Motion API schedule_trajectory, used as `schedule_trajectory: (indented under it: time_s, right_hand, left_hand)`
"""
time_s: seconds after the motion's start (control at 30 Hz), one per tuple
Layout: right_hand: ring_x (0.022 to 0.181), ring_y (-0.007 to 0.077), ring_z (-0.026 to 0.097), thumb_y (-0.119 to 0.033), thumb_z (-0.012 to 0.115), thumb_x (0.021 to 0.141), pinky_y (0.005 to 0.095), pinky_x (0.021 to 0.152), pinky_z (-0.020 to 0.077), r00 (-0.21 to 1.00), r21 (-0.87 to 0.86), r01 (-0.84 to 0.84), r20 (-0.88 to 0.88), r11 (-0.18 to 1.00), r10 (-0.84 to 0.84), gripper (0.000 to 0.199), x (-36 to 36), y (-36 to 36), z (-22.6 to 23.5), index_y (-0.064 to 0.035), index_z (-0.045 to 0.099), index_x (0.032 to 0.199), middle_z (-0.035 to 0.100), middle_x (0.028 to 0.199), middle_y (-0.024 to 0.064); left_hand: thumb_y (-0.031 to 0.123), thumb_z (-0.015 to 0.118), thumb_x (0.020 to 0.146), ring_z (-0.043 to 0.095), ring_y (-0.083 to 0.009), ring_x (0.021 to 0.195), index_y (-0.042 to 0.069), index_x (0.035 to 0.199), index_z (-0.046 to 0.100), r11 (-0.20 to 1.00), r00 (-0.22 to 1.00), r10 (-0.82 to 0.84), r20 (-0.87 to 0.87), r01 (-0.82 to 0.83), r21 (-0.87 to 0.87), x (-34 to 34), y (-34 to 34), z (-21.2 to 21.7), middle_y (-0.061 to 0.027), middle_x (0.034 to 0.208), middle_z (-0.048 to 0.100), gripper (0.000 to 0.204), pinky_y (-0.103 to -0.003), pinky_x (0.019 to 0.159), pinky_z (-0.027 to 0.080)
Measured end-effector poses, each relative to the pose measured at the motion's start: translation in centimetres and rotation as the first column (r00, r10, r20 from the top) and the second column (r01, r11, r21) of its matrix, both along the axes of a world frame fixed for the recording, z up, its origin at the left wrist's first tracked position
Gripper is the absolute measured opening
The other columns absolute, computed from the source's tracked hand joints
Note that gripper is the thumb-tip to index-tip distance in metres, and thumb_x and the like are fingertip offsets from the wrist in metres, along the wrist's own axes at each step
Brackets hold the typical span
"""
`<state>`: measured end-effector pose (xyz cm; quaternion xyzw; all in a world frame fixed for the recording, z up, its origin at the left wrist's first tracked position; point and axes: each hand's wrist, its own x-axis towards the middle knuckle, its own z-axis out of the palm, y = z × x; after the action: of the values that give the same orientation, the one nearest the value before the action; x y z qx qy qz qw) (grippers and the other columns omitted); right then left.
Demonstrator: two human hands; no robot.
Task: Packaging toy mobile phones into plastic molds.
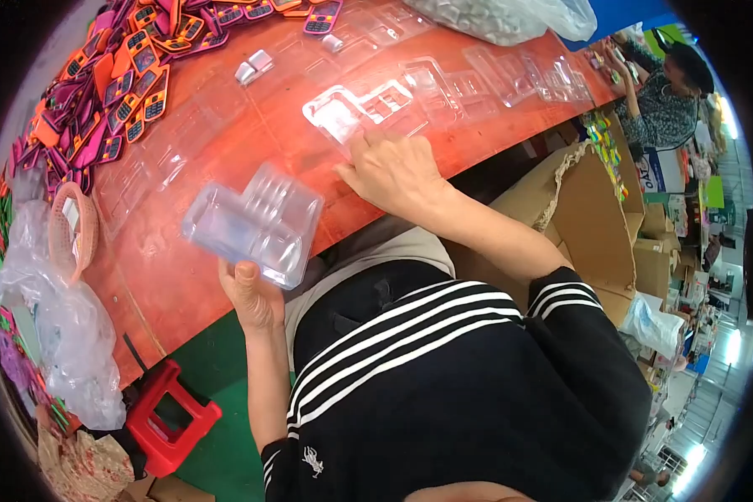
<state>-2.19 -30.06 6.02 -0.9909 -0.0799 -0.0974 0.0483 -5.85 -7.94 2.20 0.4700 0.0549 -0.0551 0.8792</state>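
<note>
Over table, hands (pixel 255 293) grip plastic trays (pixel 255 222).

A packing workshop: toy phones (pixel 125 75) heaped beyond the fingers, cardboard boxes (pixel 594 226) right of them, another worker (pixel 665 92).

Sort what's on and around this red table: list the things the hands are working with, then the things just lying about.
In hand:
- left hand holding a stack of clear plastic trays
- right hand touching a clear tray on the red table

Lying about:
- pile of toy phones
- small pink basket
- clear plastic bags
- red stool
- cardboard boxes
</note>
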Motion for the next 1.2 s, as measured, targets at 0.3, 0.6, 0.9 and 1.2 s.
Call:
schedule_trajectory:
  time_s: [0.3,0.6,0.9,1.2]
  right_hand:
    - [0.060,0.0195,0.058,-0.028,0.072,0.071,0.0306,0.052,0.0438,0.780,0.840,-0.224,-0.150,0.494,0.608,0.029,-2.9,2.9,3.4,-0.0029,0.060,0.079,0.057,0.069,0.0073]
    - [0.056,0.0027,0.047,-0.006,0.059,0.075,0.0228,0.049,0.0383,0.872,0.924,-0.027,-0.165,0.382,0.460,0.008,-2.8,3.9,4.2,-0.0006,0.058,0.069,0.052,0.058,0.0012]
    - [0.047,0.0237,0.058,-0.019,0.059,0.070,0.0356,0.038,0.0419,0.900,0.079,-0.426,0.136,0.901,0.414,0.018,0.4,8.1,2.5,-0.0049,0.057,0.059,0.057,0.054,0.0101]
    - [0.058,0.0222,0.058,-0.034,0.070,0.072,0.0318,0.048,0.0446,0.801,0.558,-0.543,0.121,0.627,0.586,0.030,-0.7,8.8,3.0,-0.0060,0.059,0.074,0.058,0.069,0.0063]
  left_hand:
    - [0.034,0.082,0.060,0.052,-0.0209,0.102,0.001,0.121,0.042,1.000,0.999,-0.024,-0.021,0.024,0.004,-0.4,-1.4,1.0,-0.0078,0.112,0.052,0.081,-0.034,0.088,0.043]
    - [0.013,0.071,0.064,0.052,-0.0195,0.101,0.000,0.123,0.041,0.996,0.994,0.091,-0.058,-0.092,-0.015,-1.0,0.6,1.1,-0.0078,0.112,0.051,0.067,-0.034,0.091,0.040]
    - [0.038,0.077,0.066,0.052,-0.0238,0.108,0.001,0.128,0.036,0.990,0.988,0.137,0.064,-0.138,0.014,-3.2,5.8,0.7,-0.0101,0.120,0.050,0.083,-0.039,0.091,0.046]
    - [0.038,0.084,0.055,0.053,-0.0225,0.104,-0.002,0.124,0.038,0.978,0.978,0.206,-0.031,-0.206,-0.023,-3.9,5.2,1.2,-0.0089,0.115,0.051,0.092,-0.036,0.090,0.045]
